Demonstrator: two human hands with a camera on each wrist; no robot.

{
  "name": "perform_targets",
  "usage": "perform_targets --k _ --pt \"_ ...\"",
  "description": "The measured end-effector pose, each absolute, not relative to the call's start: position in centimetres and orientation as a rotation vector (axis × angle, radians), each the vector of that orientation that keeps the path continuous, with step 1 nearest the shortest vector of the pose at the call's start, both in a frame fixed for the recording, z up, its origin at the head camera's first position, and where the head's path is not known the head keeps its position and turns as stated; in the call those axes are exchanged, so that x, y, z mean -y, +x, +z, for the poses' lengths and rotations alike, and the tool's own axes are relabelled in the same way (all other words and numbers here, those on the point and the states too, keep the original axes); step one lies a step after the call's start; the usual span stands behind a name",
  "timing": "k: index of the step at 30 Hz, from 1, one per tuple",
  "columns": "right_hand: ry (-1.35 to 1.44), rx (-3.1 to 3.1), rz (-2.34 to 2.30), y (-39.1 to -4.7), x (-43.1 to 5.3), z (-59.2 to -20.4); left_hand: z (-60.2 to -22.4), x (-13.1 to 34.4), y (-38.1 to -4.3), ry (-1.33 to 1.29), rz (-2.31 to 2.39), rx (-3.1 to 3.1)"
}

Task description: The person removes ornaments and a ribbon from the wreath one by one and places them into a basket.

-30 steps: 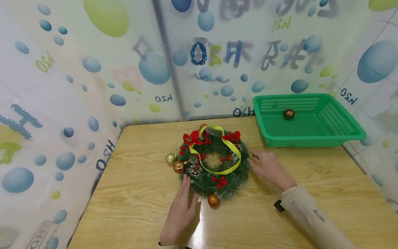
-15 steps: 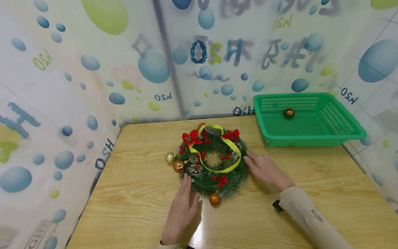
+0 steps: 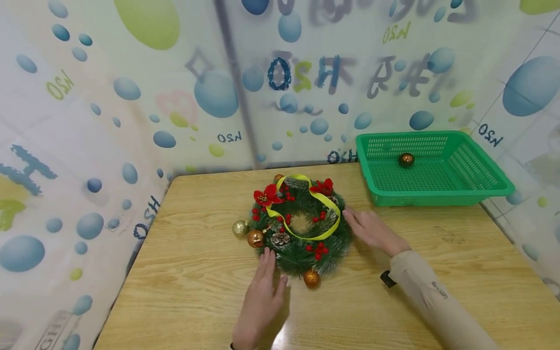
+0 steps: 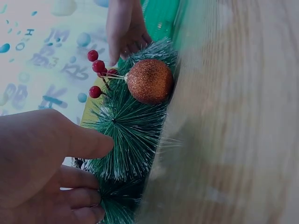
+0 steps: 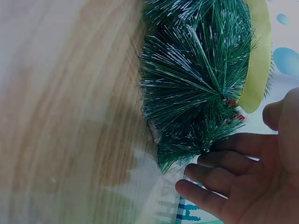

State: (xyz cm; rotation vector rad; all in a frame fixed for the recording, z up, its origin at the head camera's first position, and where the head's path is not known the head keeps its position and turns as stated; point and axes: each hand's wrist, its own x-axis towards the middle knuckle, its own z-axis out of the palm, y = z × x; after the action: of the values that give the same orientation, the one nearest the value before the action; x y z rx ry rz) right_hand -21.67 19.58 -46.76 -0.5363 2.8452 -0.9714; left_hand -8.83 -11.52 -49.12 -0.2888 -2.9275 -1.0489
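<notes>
A green Christmas wreath [image 3: 297, 260] lies on the wooden table, trimmed with red flowers, berries and pinecones. A loop of yellow ribbon [image 3: 337, 218] rests over its top. Round its outer edge sit a gold ball [image 3: 240, 228], a shiny copper ball [image 3: 255, 238] and a glittery orange ball [image 3: 312, 279]. My left hand [image 3: 259, 301], fingers extended, has its fingertips at the wreath's front left edge, below the copper ball. My right hand [image 3: 374, 231] is at the right edge; in the right wrist view its loosely bent fingers [image 5: 233, 161] lie against the green needles.
A green plastic basket [image 3: 437, 198] stands at the back right of the table [image 3: 188, 291], with one brown ball [image 3: 406, 160] inside. A patterned curtain-like wall [image 3: 183, 87] rises behind the table and along its left side.
The wreath has turned slightly counterclockwise: its front ball shifted right, its back ball left. My left hand has moved a little right, my right hand a little left.
</notes>
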Motion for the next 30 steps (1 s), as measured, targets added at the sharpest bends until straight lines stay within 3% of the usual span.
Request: perform_targets --k 22,30 --pt "-0.385 -2.818 -0.949 -24.9 -20.1 -46.2 -49.0 9.5 -7.5 -0.329 -1.009 2.937" --pt "-0.441 -2.82 -0.926 -24.2 -20.4 -45.8 -49.0 9.8 -7.2 -0.34 -1.004 2.932"
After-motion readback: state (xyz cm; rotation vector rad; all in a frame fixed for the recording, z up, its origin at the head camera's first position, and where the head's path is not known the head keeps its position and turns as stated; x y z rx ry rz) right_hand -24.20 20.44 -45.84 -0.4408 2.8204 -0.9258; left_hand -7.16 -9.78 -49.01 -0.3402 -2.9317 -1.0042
